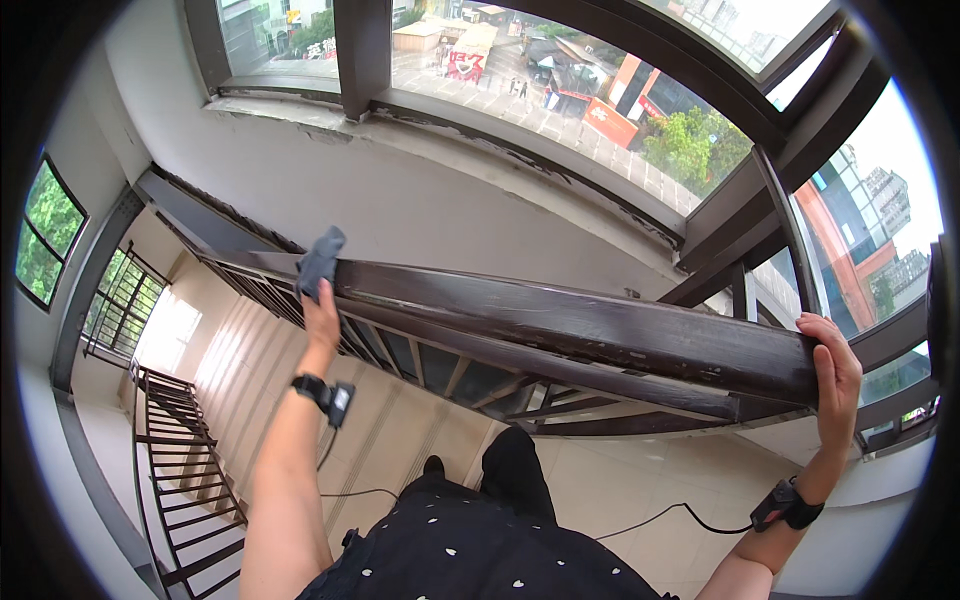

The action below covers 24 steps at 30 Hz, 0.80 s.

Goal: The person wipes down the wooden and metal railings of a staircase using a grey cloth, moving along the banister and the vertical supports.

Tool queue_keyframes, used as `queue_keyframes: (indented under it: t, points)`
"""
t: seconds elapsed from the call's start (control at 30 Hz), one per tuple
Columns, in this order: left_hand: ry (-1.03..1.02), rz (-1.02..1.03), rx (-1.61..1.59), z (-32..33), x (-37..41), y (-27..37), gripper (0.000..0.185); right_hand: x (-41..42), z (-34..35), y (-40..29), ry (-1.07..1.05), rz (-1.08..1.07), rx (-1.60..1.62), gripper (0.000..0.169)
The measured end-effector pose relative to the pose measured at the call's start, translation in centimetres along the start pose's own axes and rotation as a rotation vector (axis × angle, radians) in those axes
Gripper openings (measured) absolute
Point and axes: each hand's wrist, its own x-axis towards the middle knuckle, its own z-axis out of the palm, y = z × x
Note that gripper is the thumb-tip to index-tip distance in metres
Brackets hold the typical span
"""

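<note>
A dark brown stair handrail point(555, 307) runs across the view in front of me, its finish chipped along the lower edge. My left hand point(321, 319) holds a grey-blue cloth point(321, 262) draped over the rail's left stretch. At the rail's right end, my right hand point(836, 360) rests with its fingers curled over the top and the thumb on the near side. No loose object shows in that hand. Below the handrail lie a second dark rail point(525, 367) and slanting balusters point(457, 375).
Stairs point(247, 360) descend on the left beside another metal railing point(184, 480). Beyond the handrail stand a grey wall point(420, 195) and large windows point(555, 82) over a street. Each wrist wears a strapped device with a cable point(660, 514). My feet are on beige tiles point(615, 480).
</note>
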Motion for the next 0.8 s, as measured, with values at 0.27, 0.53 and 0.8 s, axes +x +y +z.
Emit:
queue_keyframes:
  t: [0.27, 0.53, 0.8]
  points:
    - [-0.397, 0.898, 0.127, 3.3, -11.1, 22.9, 0.074, 0.4, 1.8, -3.2, 0.079, -0.044, -0.138, 0.039]
    - [-0.585, 1.269, -0.166, 9.6, -16.4, 38.2, 0.090, 0.0, 2.1, -1.8, 0.108, 0.030, -0.050, 0.035]
    - [-0.341, 1.275, -0.121, 12.2, -16.5, 39.6, 0.057, -0.2, 2.2, -3.4, 0.153, 0.030, -0.157, 0.031]
